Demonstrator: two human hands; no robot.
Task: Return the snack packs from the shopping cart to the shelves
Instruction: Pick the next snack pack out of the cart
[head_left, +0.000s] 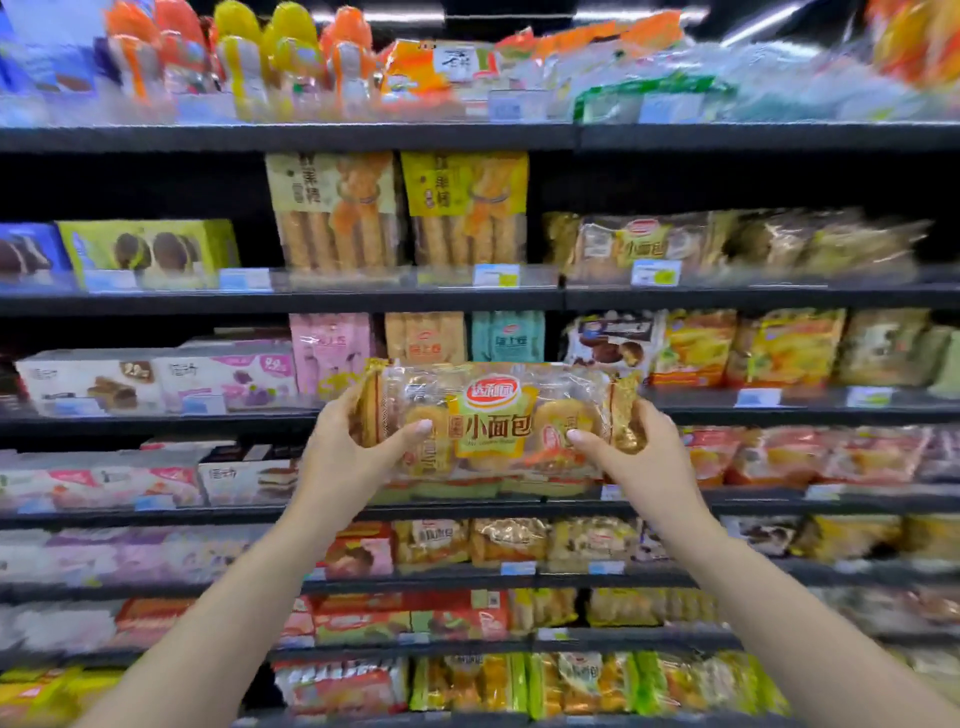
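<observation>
A wide clear pack of small bread rolls (498, 421) with a yellow label and red logo is held up in front of the shelves. My left hand (353, 441) grips its left end, thumb across the front. My right hand (634, 447) grips its right end the same way. Packs of the same bread (639, 244) lie on a higher shelf to the upper right. The shopping cart is out of view.
Black shelves (291, 301) packed with snacks fill the view. Tall biscuit packs (332, 213) stand at upper centre, white cake boxes (156, 379) at left, yellow and red bags (748, 348) at right. Price tags line the shelf fronts.
</observation>
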